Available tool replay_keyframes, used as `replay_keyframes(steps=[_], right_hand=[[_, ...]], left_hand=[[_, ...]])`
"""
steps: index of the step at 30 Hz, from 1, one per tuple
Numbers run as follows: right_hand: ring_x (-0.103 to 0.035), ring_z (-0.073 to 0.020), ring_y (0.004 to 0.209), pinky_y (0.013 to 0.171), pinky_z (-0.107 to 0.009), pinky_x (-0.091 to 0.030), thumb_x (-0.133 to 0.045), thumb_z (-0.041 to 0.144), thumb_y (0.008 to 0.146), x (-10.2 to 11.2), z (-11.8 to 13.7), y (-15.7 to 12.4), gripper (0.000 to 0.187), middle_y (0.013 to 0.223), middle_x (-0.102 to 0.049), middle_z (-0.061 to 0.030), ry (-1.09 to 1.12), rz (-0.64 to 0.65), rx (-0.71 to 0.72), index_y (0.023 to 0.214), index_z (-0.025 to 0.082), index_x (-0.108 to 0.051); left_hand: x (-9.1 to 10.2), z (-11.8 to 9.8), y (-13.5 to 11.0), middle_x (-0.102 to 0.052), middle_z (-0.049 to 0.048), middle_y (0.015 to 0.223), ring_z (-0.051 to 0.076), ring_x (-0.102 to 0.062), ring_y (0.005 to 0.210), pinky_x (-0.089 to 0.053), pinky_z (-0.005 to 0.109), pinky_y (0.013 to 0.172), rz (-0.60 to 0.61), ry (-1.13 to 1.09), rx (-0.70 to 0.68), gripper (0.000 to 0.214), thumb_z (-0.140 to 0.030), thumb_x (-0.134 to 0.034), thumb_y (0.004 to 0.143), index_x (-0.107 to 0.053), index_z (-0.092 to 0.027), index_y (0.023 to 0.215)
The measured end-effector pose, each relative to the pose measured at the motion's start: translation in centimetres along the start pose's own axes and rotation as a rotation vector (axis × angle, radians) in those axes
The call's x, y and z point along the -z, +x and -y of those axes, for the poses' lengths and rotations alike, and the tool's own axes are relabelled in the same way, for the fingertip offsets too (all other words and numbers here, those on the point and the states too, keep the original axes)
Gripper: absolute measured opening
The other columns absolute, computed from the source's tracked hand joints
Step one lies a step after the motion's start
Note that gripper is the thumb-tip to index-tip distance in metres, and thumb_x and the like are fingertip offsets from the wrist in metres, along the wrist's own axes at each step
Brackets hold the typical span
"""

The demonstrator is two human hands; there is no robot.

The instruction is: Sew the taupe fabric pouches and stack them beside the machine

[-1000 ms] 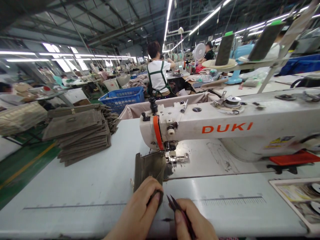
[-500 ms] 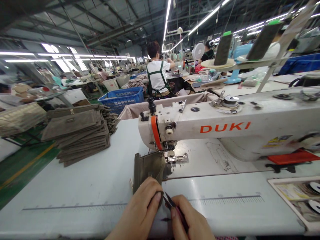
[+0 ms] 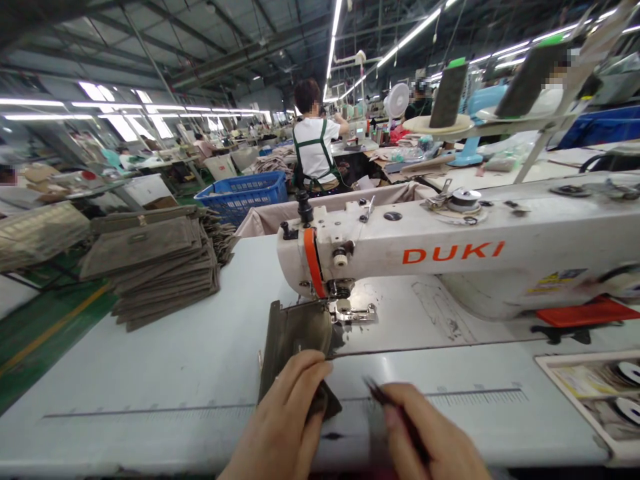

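The left hand (image 3: pixel 283 420) holds tight to the dark cloth (image 3: pixel 295 347), which lies on the white counter (image 3: pixel 150 360) at the presser foot (image 3: pixel 350 312). The right hand (image 3: pixel 430 433) pinches small black snips (image 3: pixel 393 400), just beside the cloth.

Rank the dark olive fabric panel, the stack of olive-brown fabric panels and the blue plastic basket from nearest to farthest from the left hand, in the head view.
1. Dark olive fabric panel: directly under the left hand, by the sewing machine's foot.
2. Stack of olive-brown fabric panels: farther left on the table.
3. Blue plastic basket: beyond the table, behind the stack.
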State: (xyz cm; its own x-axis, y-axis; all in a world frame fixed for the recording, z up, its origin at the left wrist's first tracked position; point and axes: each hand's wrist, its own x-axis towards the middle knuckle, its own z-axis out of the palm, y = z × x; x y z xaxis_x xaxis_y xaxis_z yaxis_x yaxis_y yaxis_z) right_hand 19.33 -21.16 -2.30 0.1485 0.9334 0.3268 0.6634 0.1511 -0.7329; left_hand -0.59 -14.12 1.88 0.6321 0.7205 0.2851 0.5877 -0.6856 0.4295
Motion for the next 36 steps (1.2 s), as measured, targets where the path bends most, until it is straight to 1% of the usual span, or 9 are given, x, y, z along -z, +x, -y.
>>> replay_keyframes(steps=[2, 6, 9, 11, 14, 18, 27, 33, 36], right_hand=[[-0.069, -0.0223, 0.079, 0.067, -0.033, -0.055, -0.039, 0.035, 0.099, 2.2, -2.2, 1.5, 0.024, 0.098, -0.070, -0.0064, -0.198, -0.013, 0.047, 0.114, 0.023, -0.055], [-0.061, -0.0326, 0.097, 0.084, -0.053, -0.048, -0.048, 0.034, 0.096, 4.1, -4.5, 3.4, 0.026, 0.106, -0.064, -0.0128, -0.504, -0.053, 0.149, 0.112, 0.018, -0.060], [-0.058, -0.0276, 0.098, 0.087, -0.046, -0.045, -0.056, 0.025, 0.092, 3.1, -3.4, 2.9, 0.019, 0.108, -0.063, -0.0104, -0.398, -0.028, 0.386, 0.109, 0.018, -0.062], [-0.058, -0.0203, 0.085, 0.078, -0.036, -0.046, -0.053, 0.015, 0.092, 1.6, -1.9, 2.2, 0.015, 0.095, -0.065, -0.0064, -0.236, 0.048, 0.586, 0.102, 0.018, -0.064], [-0.055, -0.0174, 0.071, 0.066, -0.032, -0.042, -0.046, 0.015, 0.097, -0.6, 0.1, 1.4, 0.020, 0.078, -0.064, -0.0028, -0.149, 0.000, 0.721, 0.098, 0.016, -0.066], [-0.054, -0.0179, 0.071, 0.065, -0.032, -0.038, -0.039, 0.021, 0.102, -1.7, 0.9, 1.6, 0.031, 0.075, -0.065, -0.0016, -0.144, -0.054, 0.703, 0.094, 0.019, -0.068], [-0.053, -0.0166, 0.071, 0.067, -0.032, -0.038, -0.040, 0.021, 0.102, -1.3, 0.9, 1.8, 0.032, 0.074, -0.065, -0.0010, -0.134, -0.057, 0.708, 0.084, 0.018, -0.067], [-0.053, -0.0166, 0.070, 0.065, -0.032, -0.037, -0.041, 0.018, 0.101, -1.2, 0.9, 1.8, 0.030, 0.074, -0.066, -0.0009, -0.132, -0.063, 0.714, 0.088, 0.018, -0.068], [-0.053, -0.0166, 0.070, 0.064, -0.032, -0.038, -0.042, 0.019, 0.101, -1.4, 0.6, 1.7, 0.028, 0.077, -0.067, -0.0010, -0.128, -0.059, 0.714, 0.091, 0.018, -0.068]], left_hand=[[-0.7, -0.2, -0.7, -0.054, 0.0134, 0.127, 0.027, -0.053, 0.116, -0.050, 0.040, 0.097, -0.020, 0.110, -0.095, 0.045, -0.002, -0.045, 0.084, -0.049, -0.015, 0.127], [-1.7, 0.2, -1.7, -0.064, 0.0072, 0.094, 0.023, -0.058, 0.085, -0.055, 0.038, 0.080, 0.045, 0.105, -0.222, 0.024, -0.005, -0.042, 0.091, -0.060, -0.017, 0.101], [-1.4, 1.1, -2.1, -0.064, 0.0065, 0.095, 0.021, -0.058, 0.085, -0.054, 0.034, 0.079, 0.007, 0.023, -0.188, 0.020, -0.008, -0.044, 0.096, -0.060, -0.017, 0.104], [-1.0, 1.5, -2.4, -0.064, 0.0057, 0.097, 0.019, -0.059, 0.088, -0.053, 0.032, 0.081, -0.025, -0.023, -0.149, 0.018, -0.010, -0.047, 0.097, -0.061, -0.017, 0.106], [-0.8, 1.6, -2.6, -0.063, 0.0055, 0.103, 0.018, -0.060, 0.095, -0.053, 0.029, 0.086, -0.068, -0.065, -0.092, 0.017, -0.012, -0.049, 0.098, -0.063, -0.019, 0.105], [-1.2, 1.3, -2.6, -0.064, 0.0062, 0.100, 0.017, -0.060, 0.092, -0.054, 0.027, 0.083, -0.103, -0.058, -0.143, 0.019, -0.011, -0.048, 0.098, -0.065, -0.018, 0.102], [-1.9, 1.4, -2.8, -0.068, 0.0056, 0.092, 0.018, -0.062, 0.083, -0.057, 0.032, 0.082, -0.211, 0.027, -0.228, 0.026, -0.014, -0.045, 0.097, -0.067, -0.021, 0.106], [-1.0, 1.1, -2.5, -0.068, 0.0039, 0.090, 0.016, -0.062, 0.082, -0.056, 0.028, 0.080, -0.195, -0.004, -0.242, 0.021, -0.013, -0.047, 0.098, -0.066, -0.020, 0.104], [-0.2, 0.9, -2.6, -0.066, 0.0054, 0.096, 0.017, -0.062, 0.089, -0.055, 0.028, 0.079, -0.260, -0.032, -0.169, 0.021, -0.006, -0.054, 0.094, -0.064, -0.018, 0.108]])
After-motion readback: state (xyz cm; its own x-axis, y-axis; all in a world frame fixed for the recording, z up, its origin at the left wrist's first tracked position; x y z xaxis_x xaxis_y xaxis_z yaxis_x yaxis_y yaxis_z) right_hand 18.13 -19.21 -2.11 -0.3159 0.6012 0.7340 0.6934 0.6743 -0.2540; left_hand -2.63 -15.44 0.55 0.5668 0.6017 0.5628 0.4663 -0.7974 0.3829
